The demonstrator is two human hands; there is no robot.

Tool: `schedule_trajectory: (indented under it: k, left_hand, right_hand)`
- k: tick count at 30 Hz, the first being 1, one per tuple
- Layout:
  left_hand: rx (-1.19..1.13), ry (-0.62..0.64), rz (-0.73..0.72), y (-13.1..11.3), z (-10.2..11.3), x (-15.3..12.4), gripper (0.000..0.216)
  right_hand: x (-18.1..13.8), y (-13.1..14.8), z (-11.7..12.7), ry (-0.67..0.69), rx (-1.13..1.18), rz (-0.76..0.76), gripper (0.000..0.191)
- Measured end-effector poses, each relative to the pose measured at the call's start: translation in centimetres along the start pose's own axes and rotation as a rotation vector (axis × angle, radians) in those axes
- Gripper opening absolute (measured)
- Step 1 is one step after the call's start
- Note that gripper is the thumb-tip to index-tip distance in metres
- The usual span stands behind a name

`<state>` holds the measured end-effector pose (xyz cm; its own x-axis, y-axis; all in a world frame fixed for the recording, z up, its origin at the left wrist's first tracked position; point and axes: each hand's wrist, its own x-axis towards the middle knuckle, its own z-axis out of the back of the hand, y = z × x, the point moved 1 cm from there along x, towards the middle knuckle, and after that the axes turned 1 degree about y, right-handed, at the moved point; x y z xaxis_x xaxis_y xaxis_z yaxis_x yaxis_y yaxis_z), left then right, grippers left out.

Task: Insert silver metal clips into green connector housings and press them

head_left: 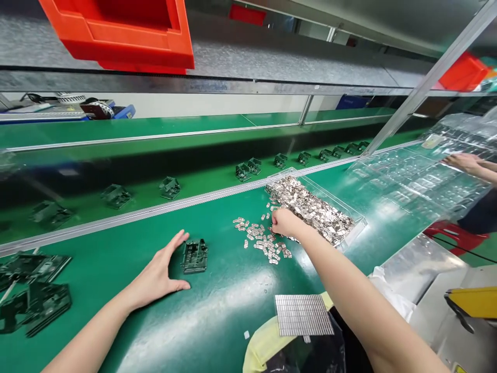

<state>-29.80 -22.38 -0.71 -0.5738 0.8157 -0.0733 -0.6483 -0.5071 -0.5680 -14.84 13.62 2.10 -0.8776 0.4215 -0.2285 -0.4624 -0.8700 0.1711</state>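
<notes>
My left hand (161, 272) is open, thumb and fingers spread around the left side of a dark green plastic housing (195, 256) on the green table. Whether the fingertips touch it I cannot tell. At the pile of small metal plates (267, 243), my right hand (287, 223) has its fingers pinched together, pointing down. What lies between those fingertips is hidden. Just behind that hand, a clear tray (351, 235) holds a heap of the same small metal pieces.
More dark green housings (46, 305) sit at the left, and others line the belt (209, 181) behind a metal rail. A ridged silver block (303, 315) lies at the front edge. Orange bins stand overhead. At right, another person's hand (462, 161) touches clear trays (407, 176).
</notes>
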Motion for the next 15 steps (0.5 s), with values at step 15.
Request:
schedule_trajectory:
  k: [15]
  left_hand:
    - [-1.215, 0.098, -0.02, -13.9, -6.6, 1.1, 0.062]
  right_hand:
    - [-17.8, 3.3, -2.4, -0.602, 1.195, -0.124, 0.022]
